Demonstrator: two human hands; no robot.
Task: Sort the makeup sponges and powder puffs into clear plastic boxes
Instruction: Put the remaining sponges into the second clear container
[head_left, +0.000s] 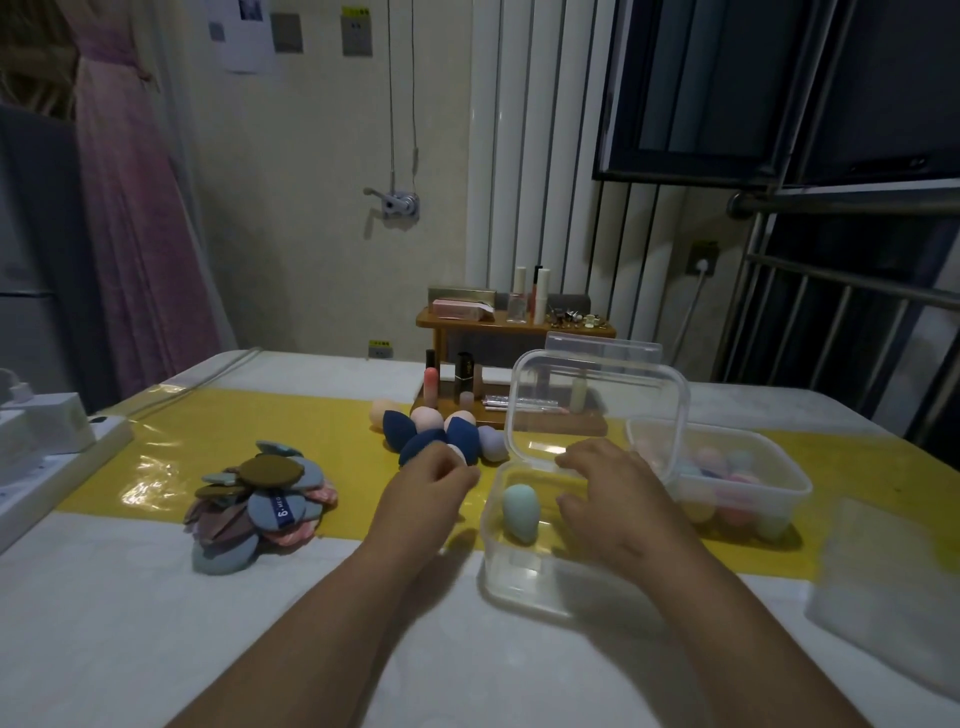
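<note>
While curling left hand (431, 486) at navy and peach teardrop sponges (415, 442), grip unclear, hovering relaxed, empty right hand (615, 493) beside matte teal egg-shaped sponge (521, 512).

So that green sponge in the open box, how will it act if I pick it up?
Probably light and squashy; the sponge looks like foam. Lying on its rounded side, it may roll if nudged, though the box wall should stop it.

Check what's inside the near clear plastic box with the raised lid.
One teal egg-shaped makeup sponge lies at its left side. The right hand covers the right half of the box, so anything beneath is hidden.
</note>
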